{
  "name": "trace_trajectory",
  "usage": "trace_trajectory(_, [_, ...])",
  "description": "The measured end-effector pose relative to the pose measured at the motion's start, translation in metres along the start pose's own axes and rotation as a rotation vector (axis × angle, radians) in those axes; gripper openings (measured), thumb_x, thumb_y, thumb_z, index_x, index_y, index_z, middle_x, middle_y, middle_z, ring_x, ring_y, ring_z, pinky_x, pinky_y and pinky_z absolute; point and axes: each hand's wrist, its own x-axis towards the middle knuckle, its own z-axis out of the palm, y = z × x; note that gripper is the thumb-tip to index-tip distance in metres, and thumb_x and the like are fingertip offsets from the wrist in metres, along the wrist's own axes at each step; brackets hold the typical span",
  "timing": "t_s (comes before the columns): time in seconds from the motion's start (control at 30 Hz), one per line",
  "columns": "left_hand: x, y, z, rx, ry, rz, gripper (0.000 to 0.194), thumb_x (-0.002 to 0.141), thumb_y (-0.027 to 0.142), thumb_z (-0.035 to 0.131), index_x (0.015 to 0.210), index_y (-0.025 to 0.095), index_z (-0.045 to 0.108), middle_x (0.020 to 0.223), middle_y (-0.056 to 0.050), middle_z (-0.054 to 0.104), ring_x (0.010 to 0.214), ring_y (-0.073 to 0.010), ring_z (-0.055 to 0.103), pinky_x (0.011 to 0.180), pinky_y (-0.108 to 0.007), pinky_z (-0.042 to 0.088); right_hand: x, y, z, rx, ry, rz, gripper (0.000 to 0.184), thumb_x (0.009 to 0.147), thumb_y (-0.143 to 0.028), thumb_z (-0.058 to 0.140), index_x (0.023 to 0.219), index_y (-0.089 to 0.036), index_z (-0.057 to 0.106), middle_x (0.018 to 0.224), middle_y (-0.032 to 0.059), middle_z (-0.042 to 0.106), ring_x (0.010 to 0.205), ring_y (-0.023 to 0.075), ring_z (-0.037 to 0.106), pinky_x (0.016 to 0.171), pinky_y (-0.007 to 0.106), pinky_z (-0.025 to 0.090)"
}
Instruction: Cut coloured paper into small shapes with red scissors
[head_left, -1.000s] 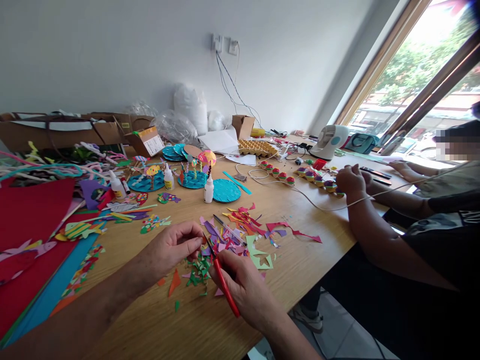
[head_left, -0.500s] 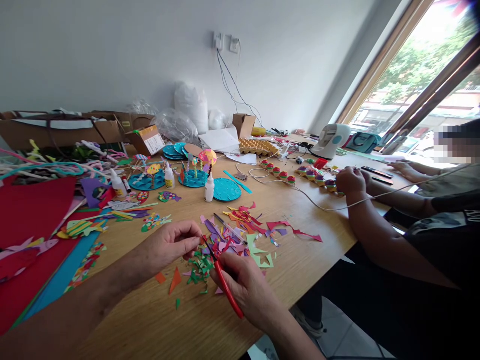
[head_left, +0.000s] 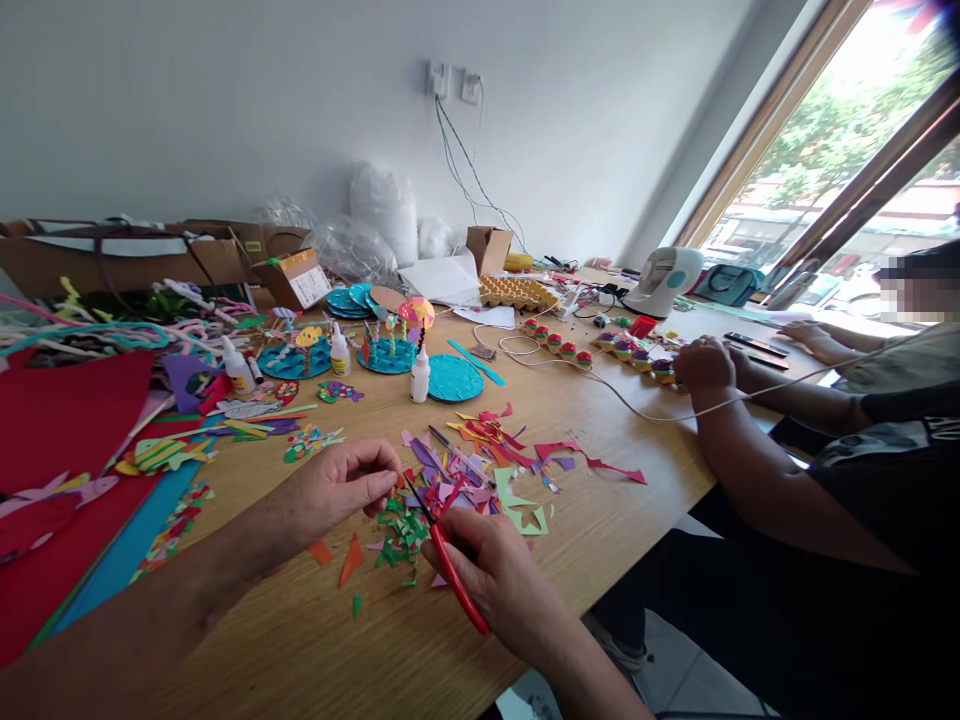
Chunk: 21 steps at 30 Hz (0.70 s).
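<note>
My left hand point(head_left: 346, 480) is closed in a pinch over the table, with a small bit of orange paper point(head_left: 400, 480) showing at its fingertips. Red-handled scissors point(head_left: 459, 588) are gripped in my right hand point(head_left: 495, 572), their dark blades pointing up and left to the paper. Beneath and behind the hands lies a pile of paper scraps point(head_left: 457, 485) in purple, pink, red and green. Two orange scraps point(head_left: 350, 560) rest on the wood below my left hand. A light green sheet with cut-out shapes point(head_left: 517, 505) lies right of the scissors.
Glue bottles point(head_left: 419, 378) stand near blue decorated discs point(head_left: 454, 380). Red paper sheets point(head_left: 67, 430) cover the left side. A white cable point(head_left: 637, 412) crosses the table. At right, a co-worker's hands point(head_left: 705, 362) are beside painted egg-carton pieces point(head_left: 622, 348); another person sits beyond.
Both hands keep almost the same place. A little more orange paper shows at my left fingertips, and the scissors have shifted very slightly.
</note>
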Motion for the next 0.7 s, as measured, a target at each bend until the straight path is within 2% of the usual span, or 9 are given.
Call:
trace_trajectory(0.07, [0.0, -0.002, -0.005, 0.036, 0.002, -0.005, 0.017, 0.075, 0.033, 0.049, 0.068, 0.018, 0.051, 0.061, 0.004, 0.047, 0.058, -0.0119, 0.046, 0.057, -0.024, 0.039, 0.0, 0.001, -0.001, -0.029, 0.002, 0.026, 0.028, 0.084, -0.024, 0.045, 0.059, -0.019, 0.035, 0.053, -0.0062, 0.034, 0.05, 0.0077, 0.029, 0.045, 0.021, 0.021])
trace_trajectory(0.13, [0.0, -0.006, -0.018, 0.124, 0.031, -0.001, 0.017, 0.076, 0.034, 0.048, 0.069, 0.018, 0.051, 0.061, 0.004, 0.048, 0.059, -0.0123, 0.047, 0.058, -0.025, 0.04, 0.0, 0.003, -0.002, -0.086, 0.022, 0.049, 0.027, 0.084, -0.024, 0.045, 0.06, -0.019, 0.035, 0.054, -0.0056, 0.036, 0.05, 0.0083, 0.031, 0.046, 0.021, 0.021])
trace_trajectory(0.23, [0.005, -0.018, -0.049, 0.356, 0.116, 0.02, 0.018, 0.077, 0.035, 0.046, 0.074, 0.018, 0.053, 0.064, 0.003, 0.049, 0.061, -0.0138, 0.05, 0.059, -0.025, 0.042, 0.001, 0.006, -0.004, -0.175, 0.028, 0.041, 0.025, 0.085, -0.027, 0.044, 0.062, -0.019, 0.038, 0.056, -0.0043, 0.04, 0.051, 0.0096, 0.034, 0.048, 0.022, 0.022])
trace_trajectory(0.3, [0.008, -0.03, -0.072, 0.574, 0.109, 0.0, 0.02, 0.08, 0.034, 0.04, 0.074, 0.019, 0.052, 0.064, 0.003, 0.05, 0.06, -0.0139, 0.051, 0.057, -0.024, 0.042, 0.001, 0.009, -0.004, -0.171, 0.016, 0.039, 0.026, 0.087, -0.031, 0.041, 0.064, -0.019, 0.039, 0.056, -0.0038, 0.042, 0.051, 0.0102, 0.036, 0.048, 0.023, 0.023])
trace_trajectory(0.4, [0.013, -0.05, -0.096, 0.711, 0.137, -0.048, 0.017, 0.076, 0.03, 0.044, 0.069, 0.018, 0.054, 0.064, 0.002, 0.053, 0.061, -0.0153, 0.052, 0.057, -0.024, 0.039, 0.0, 0.014, -0.002, -0.109, 0.03, 0.056, 0.03, 0.089, -0.037, 0.036, 0.064, -0.02, 0.038, 0.054, -0.0036, 0.042, 0.049, 0.0109, 0.039, 0.047, 0.022, 0.025])
trace_trajectory(0.57, [0.016, -0.075, -0.112, 0.87, 0.151, -0.098, 0.016, 0.075, 0.023, 0.045, 0.066, 0.018, 0.057, 0.068, -0.001, 0.06, 0.067, -0.0173, 0.054, 0.062, -0.026, 0.037, 0.002, 0.024, 0.003, -0.176, 0.093, 0.001, 0.028, 0.089, -0.034, 0.036, 0.065, -0.02, 0.041, 0.056, -0.0013, 0.048, 0.051, 0.0131, 0.043, 0.049, 0.024, 0.027])
trace_trajectory(0.7, [0.017, -0.082, -0.117, 0.948, 0.148, -0.136, 0.018, 0.08, 0.02, 0.045, 0.07, 0.018, 0.059, 0.072, -0.001, 0.062, 0.07, -0.0161, 0.055, 0.065, -0.027, 0.04, 0.003, 0.028, 0.005, -0.196, 0.09, -0.01, 0.028, 0.089, -0.035, 0.035, 0.068, -0.02, 0.043, 0.058, -0.0003, 0.05, 0.052, 0.0137, 0.045, 0.05, 0.024, 0.028])
